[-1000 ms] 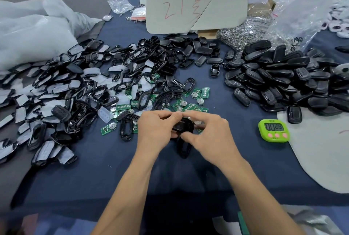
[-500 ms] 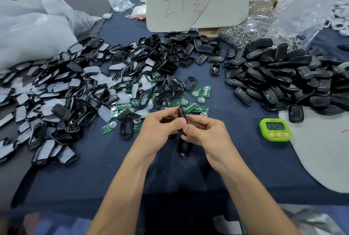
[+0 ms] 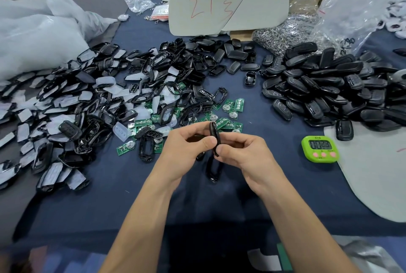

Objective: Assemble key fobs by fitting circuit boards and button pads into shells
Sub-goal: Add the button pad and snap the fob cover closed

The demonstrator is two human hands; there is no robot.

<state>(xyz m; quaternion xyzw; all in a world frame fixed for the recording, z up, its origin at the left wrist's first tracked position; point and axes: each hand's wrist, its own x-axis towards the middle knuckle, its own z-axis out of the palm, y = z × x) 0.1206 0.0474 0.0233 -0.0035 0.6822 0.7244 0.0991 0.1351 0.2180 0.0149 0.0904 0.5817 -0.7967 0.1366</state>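
Dark blue cloth covers the desk point(image 3: 109, 195), with crumpled white plastic bags point(image 3: 39, 37) at its far left corner and, beside them, a spread of glossy black shell frames point(image 3: 158, 61) mixed with milky translucent button pads point(image 3: 120, 130) and small green circuit boards point(image 3: 238, 105). Toward the middle of the front edge, the left grip point(image 3: 186, 147) and right grip point(image 3: 243, 154) pinch one slim black shell point(image 3: 214, 135) between thumbs and curled fingers, edge-up above the cloth. Nearer the right edge lie a heap of matte closed fobs point(image 3: 329, 88), a rounded green timer point(image 3: 320, 149) and silvery rings point(image 3: 283, 33) heaped against a crinkled clear bag point(image 3: 351, 9).
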